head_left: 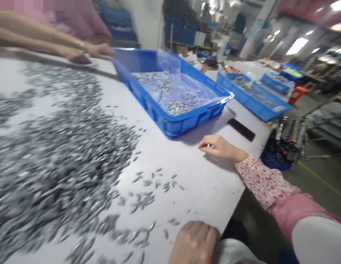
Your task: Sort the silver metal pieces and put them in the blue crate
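Observation:
My left hand (196,242) rests at the near edge of the white table, fingers folded under and pressed together. What lies beneath them, if anything, is hidden. Beside it are a few small grey metallic oval pieces (173,221). My right hand (218,146), below a floral cuff, hovers over or rests on the table with thumb and fingers curled into a loop. White table shows through that loop, and nothing is visible between the fingertips. The nearest thing to it is a blue plastic crate (184,126), lined with clear film and holding scattered metallic pieces (178,107).
A large heap of the grey pieces (62,157) covers the table's left side. A dark flat rectangular object (241,129) lies beyond my right hand. Another blue crate (255,99) stands at the right. A co-worker's hands (98,50) reach in at the far left.

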A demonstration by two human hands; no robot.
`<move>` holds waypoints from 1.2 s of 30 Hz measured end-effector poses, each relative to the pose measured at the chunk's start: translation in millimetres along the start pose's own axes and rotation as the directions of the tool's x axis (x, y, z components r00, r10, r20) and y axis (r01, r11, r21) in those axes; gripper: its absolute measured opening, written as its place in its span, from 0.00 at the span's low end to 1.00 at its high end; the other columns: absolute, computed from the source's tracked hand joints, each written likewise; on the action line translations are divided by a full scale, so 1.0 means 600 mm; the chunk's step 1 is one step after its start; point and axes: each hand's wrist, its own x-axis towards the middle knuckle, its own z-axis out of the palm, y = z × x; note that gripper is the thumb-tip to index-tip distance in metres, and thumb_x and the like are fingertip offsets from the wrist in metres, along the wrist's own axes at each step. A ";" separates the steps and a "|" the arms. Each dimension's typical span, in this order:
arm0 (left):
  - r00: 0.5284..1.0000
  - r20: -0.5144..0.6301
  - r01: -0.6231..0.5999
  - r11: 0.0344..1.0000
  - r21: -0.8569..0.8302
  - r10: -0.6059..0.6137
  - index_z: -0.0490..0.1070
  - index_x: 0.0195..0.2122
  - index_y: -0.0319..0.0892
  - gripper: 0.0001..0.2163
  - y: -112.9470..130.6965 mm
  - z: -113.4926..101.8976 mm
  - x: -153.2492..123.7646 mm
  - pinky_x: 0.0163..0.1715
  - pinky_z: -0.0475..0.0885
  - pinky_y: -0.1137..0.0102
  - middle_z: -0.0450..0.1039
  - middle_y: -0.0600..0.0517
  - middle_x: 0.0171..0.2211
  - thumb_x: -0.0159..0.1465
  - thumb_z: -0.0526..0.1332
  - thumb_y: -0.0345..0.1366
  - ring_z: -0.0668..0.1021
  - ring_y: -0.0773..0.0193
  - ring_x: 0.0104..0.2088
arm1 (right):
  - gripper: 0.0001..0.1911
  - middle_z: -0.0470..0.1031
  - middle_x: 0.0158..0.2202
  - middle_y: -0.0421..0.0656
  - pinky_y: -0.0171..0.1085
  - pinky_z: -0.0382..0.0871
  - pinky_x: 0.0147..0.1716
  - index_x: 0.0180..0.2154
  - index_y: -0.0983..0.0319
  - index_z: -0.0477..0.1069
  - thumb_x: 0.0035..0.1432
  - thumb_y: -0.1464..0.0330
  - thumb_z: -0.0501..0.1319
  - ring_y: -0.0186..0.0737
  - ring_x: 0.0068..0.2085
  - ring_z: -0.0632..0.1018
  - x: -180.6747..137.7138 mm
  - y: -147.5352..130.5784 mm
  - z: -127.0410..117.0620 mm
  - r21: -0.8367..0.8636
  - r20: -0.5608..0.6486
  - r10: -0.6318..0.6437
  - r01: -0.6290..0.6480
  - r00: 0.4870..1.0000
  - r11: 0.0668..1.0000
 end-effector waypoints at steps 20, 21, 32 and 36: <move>0.983 0.175 0.049 0.997 0.066 -0.060 0.64 0.29 0.40 0.09 0.027 -0.015 0.010 0.23 0.64 0.66 0.70 0.52 0.26 0.66 0.61 0.31 0.74 0.61 0.25 | 0.12 0.73 0.53 0.50 0.48 0.64 0.54 0.48 0.64 0.71 0.66 0.66 0.57 0.45 0.52 0.71 0.116 -0.215 0.169 0.259 0.384 -0.672 0.624 0.634 0.737; 0.985 0.160 0.050 0.996 0.069 -0.060 0.64 0.29 0.40 0.09 0.028 -0.015 0.011 0.22 0.63 0.67 0.70 0.52 0.25 0.66 0.61 0.31 0.74 0.61 0.25 | 0.10 0.75 0.48 0.48 0.46 0.65 0.52 0.45 0.63 0.72 0.67 0.66 0.57 0.43 0.49 0.73 0.115 -0.214 0.167 0.281 0.383 -0.678 0.620 0.627 0.732; 0.992 0.113 0.047 0.995 0.087 -0.057 0.64 0.28 0.40 0.09 0.030 -0.018 0.013 0.21 0.61 0.66 0.70 0.53 0.24 0.65 0.63 0.31 0.74 0.63 0.25 | 0.19 0.63 0.63 0.55 0.56 0.60 0.61 0.58 0.63 0.63 0.67 0.67 0.55 0.48 0.63 0.64 0.181 -0.207 0.203 0.185 0.158 -0.588 0.561 0.793 0.807; 0.993 0.104 0.048 0.995 0.089 -0.057 0.64 0.28 0.40 0.10 0.029 -0.018 0.011 0.21 0.61 0.66 0.70 0.53 0.24 0.65 0.63 0.31 0.73 0.63 0.25 | 0.24 0.57 0.66 0.60 0.55 0.55 0.64 0.59 0.69 0.61 0.66 0.65 0.56 0.50 0.68 0.58 0.183 -0.236 0.227 0.226 0.277 -0.672 0.633 0.687 0.740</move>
